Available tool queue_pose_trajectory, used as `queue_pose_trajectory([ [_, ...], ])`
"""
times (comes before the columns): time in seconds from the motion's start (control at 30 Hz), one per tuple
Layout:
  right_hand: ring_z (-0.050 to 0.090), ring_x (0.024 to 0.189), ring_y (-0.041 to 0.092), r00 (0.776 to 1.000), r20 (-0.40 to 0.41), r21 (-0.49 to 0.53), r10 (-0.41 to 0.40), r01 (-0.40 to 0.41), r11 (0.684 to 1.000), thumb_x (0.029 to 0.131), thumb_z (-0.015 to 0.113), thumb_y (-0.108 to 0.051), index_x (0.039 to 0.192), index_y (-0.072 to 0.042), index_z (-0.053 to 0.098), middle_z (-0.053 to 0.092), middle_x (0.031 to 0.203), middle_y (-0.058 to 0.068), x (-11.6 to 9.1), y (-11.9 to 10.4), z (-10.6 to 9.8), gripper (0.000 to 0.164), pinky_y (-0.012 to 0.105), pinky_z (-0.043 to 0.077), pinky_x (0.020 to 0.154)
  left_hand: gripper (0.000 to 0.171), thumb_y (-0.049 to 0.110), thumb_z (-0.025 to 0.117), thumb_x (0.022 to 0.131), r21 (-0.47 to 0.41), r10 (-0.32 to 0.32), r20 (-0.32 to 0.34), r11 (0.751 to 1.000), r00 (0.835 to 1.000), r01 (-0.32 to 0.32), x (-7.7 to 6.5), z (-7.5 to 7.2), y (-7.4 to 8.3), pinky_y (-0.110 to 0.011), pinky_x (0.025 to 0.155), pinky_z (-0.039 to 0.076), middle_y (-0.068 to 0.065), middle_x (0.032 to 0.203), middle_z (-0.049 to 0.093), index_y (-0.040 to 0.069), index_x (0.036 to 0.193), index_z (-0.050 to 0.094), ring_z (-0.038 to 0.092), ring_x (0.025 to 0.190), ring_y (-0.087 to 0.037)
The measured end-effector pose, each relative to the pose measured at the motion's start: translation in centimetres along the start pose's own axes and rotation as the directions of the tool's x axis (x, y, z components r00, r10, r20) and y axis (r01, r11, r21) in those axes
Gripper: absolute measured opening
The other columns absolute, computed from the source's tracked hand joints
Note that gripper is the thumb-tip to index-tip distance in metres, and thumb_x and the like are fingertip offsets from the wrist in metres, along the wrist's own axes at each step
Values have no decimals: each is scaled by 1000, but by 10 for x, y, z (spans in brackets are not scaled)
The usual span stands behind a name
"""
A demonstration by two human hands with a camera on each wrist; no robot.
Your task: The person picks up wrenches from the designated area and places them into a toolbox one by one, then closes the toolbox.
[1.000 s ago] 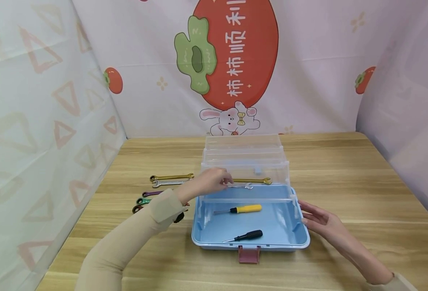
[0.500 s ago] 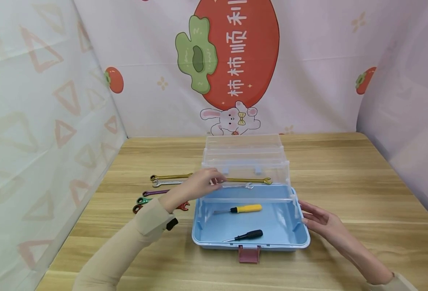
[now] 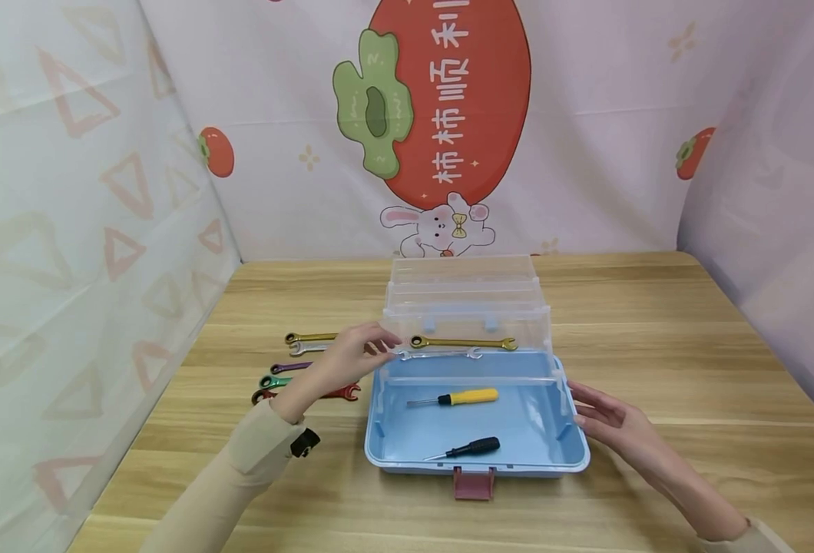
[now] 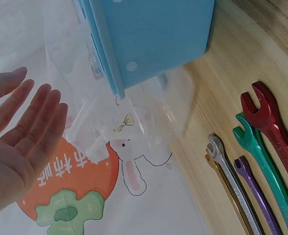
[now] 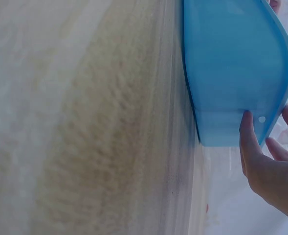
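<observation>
My left hand (image 3: 362,355) hovers by the left end of the raised clear tray (image 3: 469,379), fingers extended and holding nothing. In the left wrist view its palm and spread fingers show. Beside those fingers, a gold wrench (image 3: 462,342) and a silver wrench (image 3: 441,354) lie across the tray area of the blue toolbox (image 3: 417,438). My right hand (image 3: 610,418) rests against the box's right side; in the right wrist view one fairly straight finger touches the outer wall (image 5: 232,88). A yellow-handled screwdriver (image 3: 472,396) and a black-handled screwdriver (image 3: 476,447) lie inside the box.
Left of the box several wrenches lie on the wooden table (image 3: 289,491): gold (image 3: 310,336), silver (image 3: 308,348), purple (image 3: 292,367), green (image 3: 276,381) and red (image 3: 341,392). The clear lid (image 3: 462,269) stands open at the back. A pink latch (image 3: 473,485) hangs in front.
My left hand has drawn back leftward from the silver wrench, leaving it beside the gold one, its left end now uncovered. My right hand and the box have stayed put.
</observation>
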State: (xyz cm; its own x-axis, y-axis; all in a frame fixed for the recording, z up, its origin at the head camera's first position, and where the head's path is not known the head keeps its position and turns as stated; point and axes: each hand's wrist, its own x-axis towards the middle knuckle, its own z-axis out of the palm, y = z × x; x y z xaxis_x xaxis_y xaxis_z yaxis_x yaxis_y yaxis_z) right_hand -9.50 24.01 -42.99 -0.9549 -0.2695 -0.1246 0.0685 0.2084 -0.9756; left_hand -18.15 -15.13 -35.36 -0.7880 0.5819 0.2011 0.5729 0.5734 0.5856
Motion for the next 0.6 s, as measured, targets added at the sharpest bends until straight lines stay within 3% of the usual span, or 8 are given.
queue_pose_trajectory([
  [0.23,50,104,-5,1000,4,10,8,-8,1000,88,54,-16,136,2,27,47,117,-21,1,2,0,57,15,43,81,18,5,61,82,-34,-16,-56,999,998,14,-16,-3,-8,-28,70,50,-9,93,61,0,99,62,59,82,-17],
  [0.43,50,103,-5,1000,3,2,-1,1,1000,88,54,-15,136,2,27,47,116,-23,1,3,-1,57,15,42,81,18,7,61,82,-76,-68,-72,995,995,62,-29,-3,-16,-28,71,50,-8,94,61,1,99,62,58,83,-18],
  [0.6,50,104,-5,1000,6,3,-8,8,1000,88,53,-15,136,2,27,47,116,-24,1,2,-1,57,15,42,81,18,9,62,82,-42,-95,-90,995,991,92,-39,-4,-23,-30,74,49,-7,98,61,4,100,63,59,84,-16],
])
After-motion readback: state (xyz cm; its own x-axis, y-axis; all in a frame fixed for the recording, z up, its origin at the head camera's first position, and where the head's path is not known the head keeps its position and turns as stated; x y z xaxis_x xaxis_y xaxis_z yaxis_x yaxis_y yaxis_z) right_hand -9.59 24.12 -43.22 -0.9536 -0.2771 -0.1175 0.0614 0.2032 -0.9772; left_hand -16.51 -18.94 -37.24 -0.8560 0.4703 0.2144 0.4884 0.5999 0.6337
